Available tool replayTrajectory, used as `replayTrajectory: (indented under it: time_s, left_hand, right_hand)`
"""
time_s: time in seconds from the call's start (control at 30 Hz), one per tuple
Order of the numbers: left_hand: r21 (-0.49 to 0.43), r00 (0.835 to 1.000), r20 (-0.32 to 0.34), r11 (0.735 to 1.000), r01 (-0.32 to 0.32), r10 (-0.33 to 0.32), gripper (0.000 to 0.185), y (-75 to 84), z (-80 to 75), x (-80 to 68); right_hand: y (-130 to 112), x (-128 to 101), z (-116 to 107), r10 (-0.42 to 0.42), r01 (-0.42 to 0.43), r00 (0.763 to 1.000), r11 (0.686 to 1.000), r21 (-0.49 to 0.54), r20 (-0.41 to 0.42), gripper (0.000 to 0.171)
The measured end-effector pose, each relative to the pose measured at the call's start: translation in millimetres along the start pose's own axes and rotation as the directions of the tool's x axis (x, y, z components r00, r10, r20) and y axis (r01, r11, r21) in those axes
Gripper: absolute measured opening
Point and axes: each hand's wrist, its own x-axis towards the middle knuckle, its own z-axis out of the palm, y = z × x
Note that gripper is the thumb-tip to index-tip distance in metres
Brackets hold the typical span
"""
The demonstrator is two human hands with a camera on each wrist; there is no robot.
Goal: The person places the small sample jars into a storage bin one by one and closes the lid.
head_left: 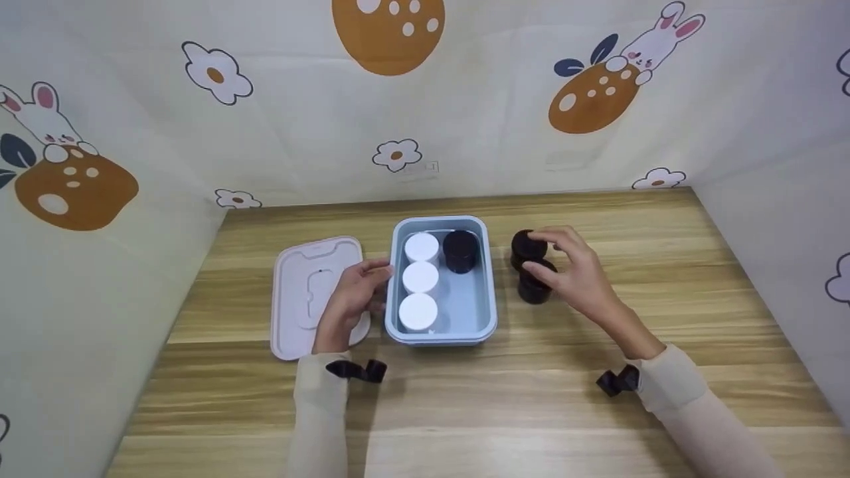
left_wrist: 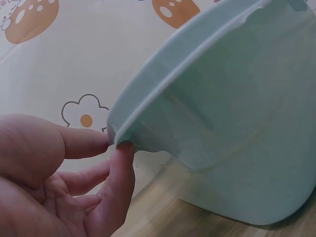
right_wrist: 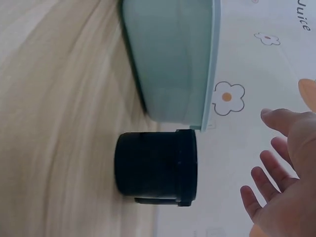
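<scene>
A light blue plastic box (head_left: 466, 307) sits on the table, its left rim pinched between the thumb and fingers of my left hand (head_left: 358, 292). Inside it, three white-lidded jars (head_left: 420, 277) form a column along the left side, with a black jar (head_left: 461, 251) at the back right. Right of the box, two more black jars (head_left: 534, 291) stand one behind the other. Over them hovers my right hand (head_left: 576, 272), thumb and fingers spread and relaxed. In the right wrist view, that hand (right_wrist: 286, 168) is apart from the near black jar (right_wrist: 153, 165), above its lid.
A pale pinkish lid (head_left: 289, 299) lies flat on the wooden table (head_left: 431, 411), left of the box and partly behind my left hand. Patterned cloth walls (head_left: 478, 119) enclose the table at the back and sides. A black strap-on device (head_left: 358, 370) sits at the left wrist.
</scene>
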Motion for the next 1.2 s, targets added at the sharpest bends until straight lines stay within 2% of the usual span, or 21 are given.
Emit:
replayTrajectory:
  time_s: [0.1, 0.23, 0.37, 0.53, 0.7, 0.9, 1.2]
  left_hand:
    - [-0.001, 1.0, 0.002, 1.0, 0.0, 0.0, 0.042, 0.3, 0.2, 0.0]
    - [0.0, 1.0, 0.001, 1.0, 0.004, -0.004, 0.041, 0.5, 0.5, 0.5]
    - [0.002, 1.0, 0.001, 1.0, 0.0, 0.0, 0.042, 1.3, 0.4, 0.3]
    - [0.002, 1.0, -0.001, 1.0, -0.01, 0.01, 0.042, 0.6, 0.4, -0.7]
    - [-0.015, 0.999, -0.004, 0.999, -0.037, 0.037, 0.04, -0.5, 1.6, -1.4]
    - [-0.012, 1.0, -0.009, 1.0, -0.017, 0.017, 0.04, 0.6, 1.6, -1.1]
    - [-0.001, 1.0, -0.002, 1.0, 0.008, -0.008, 0.041, 2.4, 0.9, -1.7]
  right_hand:
    - [6.6, -4.7, -0.4, 0.024, -0.024, 1.0, 1.0, -0.016, -0.003, 0.048]
    - [14.7, -11.5, -0.1, 0.105, -0.105, 0.994, 0.994, -0.032, 0.004, 0.054]
    - [20.9, -17.5, -0.6, 0.206, -0.204, 0.977, 0.978, -0.042, 0.053, 0.06]
    - [25.4, -22.8, -1.5, 0.286, -0.282, 0.952, 0.958, -0.056, 0.104, 0.067]
    - [28.5, -27.2, -0.8, 0.306, -0.301, 0.946, 0.952, -0.06, 0.111, 0.07]
    - [34.0, -30.8, 2.6, 0.321, -0.311, 0.936, 0.946, -0.085, 0.142, 0.071]
    - [36.3, -30.1, 3.0, 0.326, -0.317, 0.934, 0.945, -0.083, 0.144, 0.072]
